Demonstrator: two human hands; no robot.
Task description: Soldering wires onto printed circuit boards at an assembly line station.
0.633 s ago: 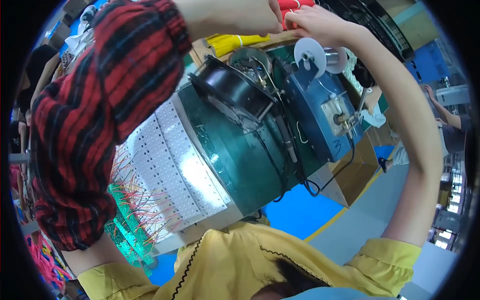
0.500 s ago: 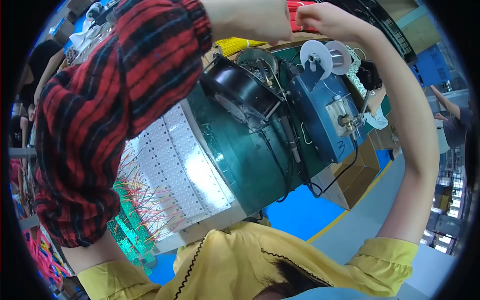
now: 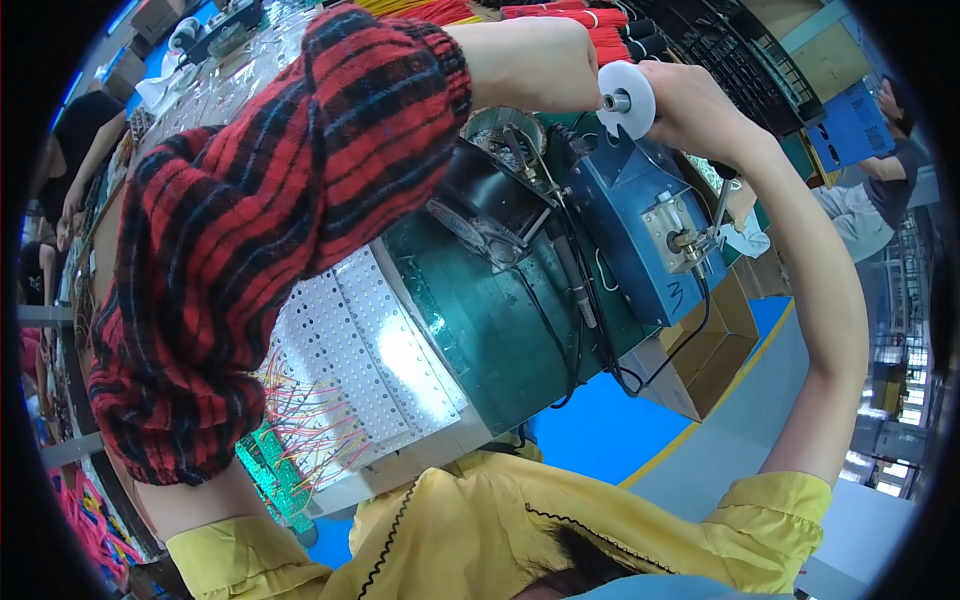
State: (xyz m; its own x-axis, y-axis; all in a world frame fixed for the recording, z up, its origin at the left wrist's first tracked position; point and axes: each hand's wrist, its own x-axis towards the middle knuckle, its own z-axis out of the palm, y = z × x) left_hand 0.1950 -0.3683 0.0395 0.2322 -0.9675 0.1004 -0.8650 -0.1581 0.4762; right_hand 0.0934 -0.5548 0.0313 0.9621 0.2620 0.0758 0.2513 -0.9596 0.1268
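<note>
My left hand (image 3: 545, 65), its forearm in a red and black plaid sleeve cover (image 3: 240, 210), is curled closed at the far side of the bench. Its fingertips are turned away, and whatever they hold is hidden. Close on its right is a white-flanged spool (image 3: 632, 98) mounted on a blue box-shaped soldering unit (image 3: 625, 215). My bare-armed right hand (image 3: 700, 112) is bent in behind that spool, fingers curled and partly covered by the flange. I cannot make out what it grips. A metal wire-feed fitting (image 3: 678, 238) sits on the unit's near face.
A black fan (image 3: 490, 205) stands left of the unit on the green mat (image 3: 480, 340). Perforated white boards (image 3: 360, 330) with thin red and yellow wires lie nearer left. Red wire bundles (image 3: 605, 35) and a black crate (image 3: 725, 60) are beyond. Other people work at both sides.
Both hands have come back from the red wire bundles toward the spool. The right hand now overlaps the spool's right side, and the left arm has shifted right.
</note>
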